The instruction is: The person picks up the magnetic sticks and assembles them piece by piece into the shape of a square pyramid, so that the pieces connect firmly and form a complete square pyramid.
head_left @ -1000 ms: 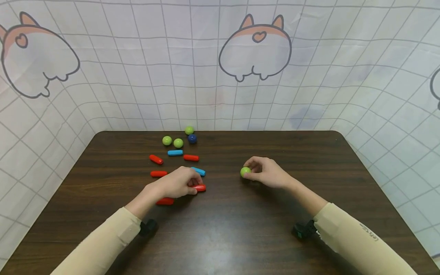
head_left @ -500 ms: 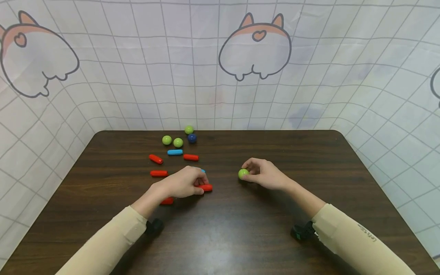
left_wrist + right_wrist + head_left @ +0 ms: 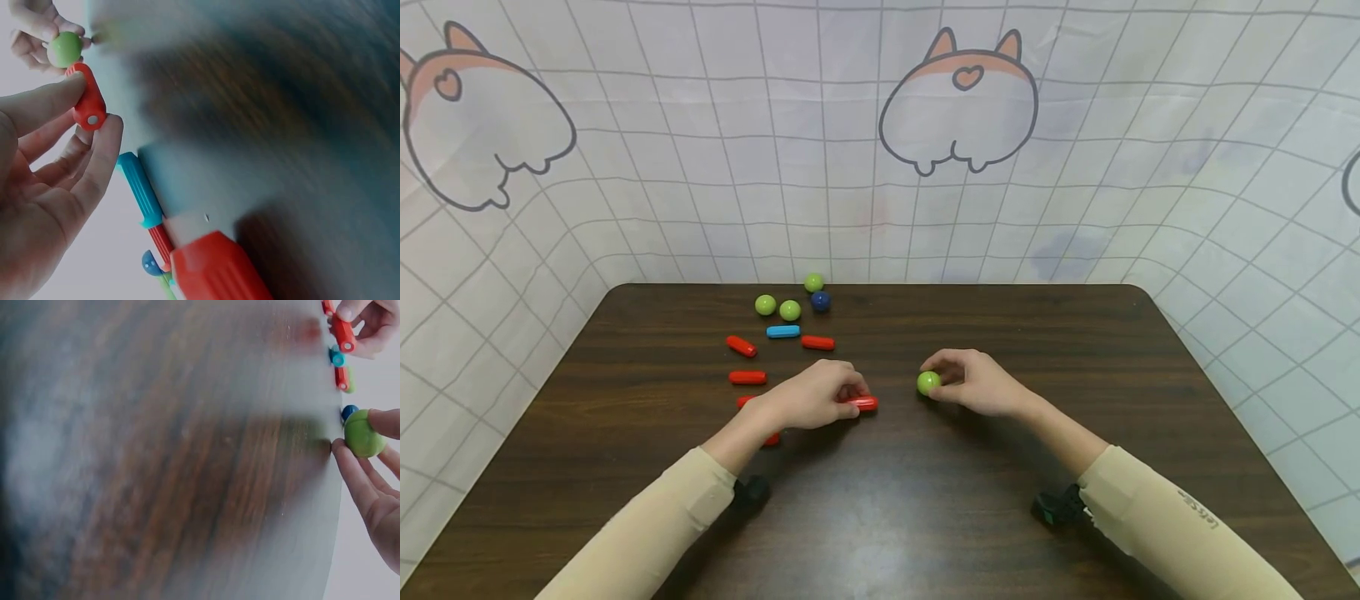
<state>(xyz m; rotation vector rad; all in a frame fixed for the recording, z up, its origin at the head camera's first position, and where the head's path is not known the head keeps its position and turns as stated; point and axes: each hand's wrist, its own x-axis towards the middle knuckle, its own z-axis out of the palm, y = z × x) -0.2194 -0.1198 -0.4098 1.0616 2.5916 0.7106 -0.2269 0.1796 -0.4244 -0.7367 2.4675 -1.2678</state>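
My left hand pinches a red ribbed stick between thumb and fingers, just over the dark table. A pale round spot marks the stick's end in the left wrist view. Across a small gap, my right hand holds a green ball by thumb and fingertips, its plain side toward the stick. Behind my left hand in the head view, a light-blue stick is hidden; the left wrist view shows a blue stick on the table.
At the back left lie green balls, a dark-blue ball, a light-blue stick and several red sticks. Two of the red sticks are partly covered by my left arm. A white gridded cloth hangs behind the table.
My left hand has moved right with the red stick, covering the blue stick behind it. My right hand has shifted slightly left and nearer with the green ball, so the gap has narrowed.
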